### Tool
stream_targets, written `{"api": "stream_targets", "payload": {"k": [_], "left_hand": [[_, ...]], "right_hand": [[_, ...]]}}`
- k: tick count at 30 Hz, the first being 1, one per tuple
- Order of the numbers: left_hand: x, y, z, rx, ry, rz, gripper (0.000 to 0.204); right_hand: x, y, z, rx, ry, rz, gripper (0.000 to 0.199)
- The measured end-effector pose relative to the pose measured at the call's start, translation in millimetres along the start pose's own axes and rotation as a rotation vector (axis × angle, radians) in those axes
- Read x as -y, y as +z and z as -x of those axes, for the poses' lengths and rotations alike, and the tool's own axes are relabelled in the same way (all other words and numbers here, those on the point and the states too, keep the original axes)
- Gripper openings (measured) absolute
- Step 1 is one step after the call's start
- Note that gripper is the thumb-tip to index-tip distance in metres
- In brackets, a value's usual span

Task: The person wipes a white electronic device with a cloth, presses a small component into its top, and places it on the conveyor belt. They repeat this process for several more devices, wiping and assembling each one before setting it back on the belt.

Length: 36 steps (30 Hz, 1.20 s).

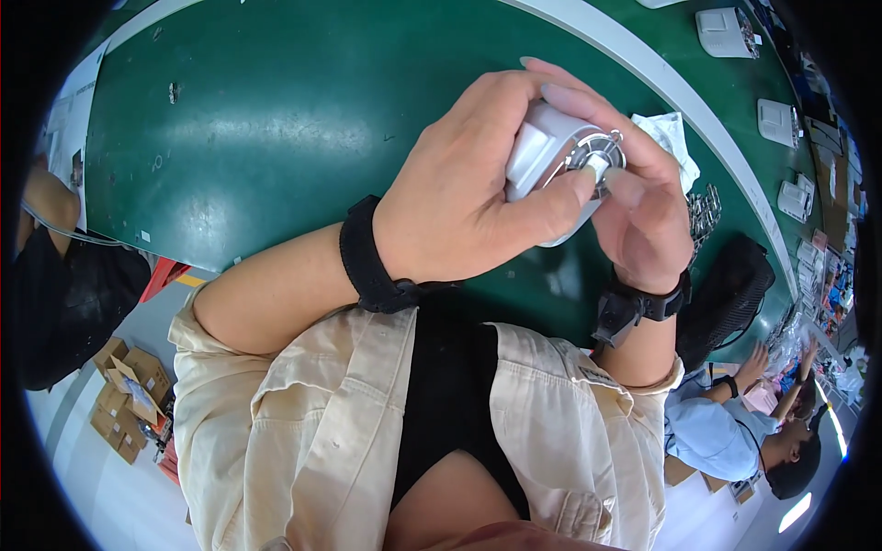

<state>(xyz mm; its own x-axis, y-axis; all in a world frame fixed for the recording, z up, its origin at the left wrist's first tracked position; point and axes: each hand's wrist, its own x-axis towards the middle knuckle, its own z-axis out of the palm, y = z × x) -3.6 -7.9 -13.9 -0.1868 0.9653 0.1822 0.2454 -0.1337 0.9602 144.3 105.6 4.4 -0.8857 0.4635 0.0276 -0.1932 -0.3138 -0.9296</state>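
Note:
Both of my hands hold a white plastic housing (pixel 531 156) above the green tabletop. It has rounded edges and a round grey and silver metal fitting (pixel 586 145) on the side facing me. My left hand (pixel 455 174) wraps the housing from the left, its thumb pressed against a small white piece at the middle of the fitting. From the right, my right hand (pixel 650 216) closes round it, with the thumb at the fitting's lower edge. Fingers cover the far side of the housing. Each wrist wears a black strap.
On the green table (pixel 266 83), a crumpled white bag (pixel 678 147), silver metal pieces (pixel 705 213) and a black mesh bag (pixel 740 289) lie to the right. Beyond a pale rail (pixel 684 87) stand similar white housings (pixel 779 123). People sit at left and right. Cardboard boxes (pixel 119 413) stand lower left.

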Motion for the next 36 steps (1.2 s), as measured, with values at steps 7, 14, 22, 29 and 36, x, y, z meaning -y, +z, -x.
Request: {"api": "stream_targets", "payload": {"k": [7,14,22,29,36], "left_hand": [[-11.0,7.9,-4.6,-0.062,0.051,0.027,0.048],[-9.0,18.6,-8.2,-0.024,-0.063,0.287,0.040],[-16.1,-5.2,-79.6,-0.060,-0.354,0.619,0.035],[53.7,-0.4,-184.7,-0.541,-0.090,0.347,0.044],[71.0,-6.9,-211.2,-0.532,-0.112,-0.078,0.057]], "right_hand": [[0.5,2.8,9.1,-0.020,-0.068,0.254,0.038],[20.4,-1.0,12.5,-0.002,0.009,0.292,0.042],[127.4,-128.0,-13.3,-0.743,-0.147,1.206,0.061],[140.2,-335.2,29.5,-1.614,0.306,1.302,0.098],[136.7,-361.3,42.9,-1.469,0.222,1.215,0.077]]}}
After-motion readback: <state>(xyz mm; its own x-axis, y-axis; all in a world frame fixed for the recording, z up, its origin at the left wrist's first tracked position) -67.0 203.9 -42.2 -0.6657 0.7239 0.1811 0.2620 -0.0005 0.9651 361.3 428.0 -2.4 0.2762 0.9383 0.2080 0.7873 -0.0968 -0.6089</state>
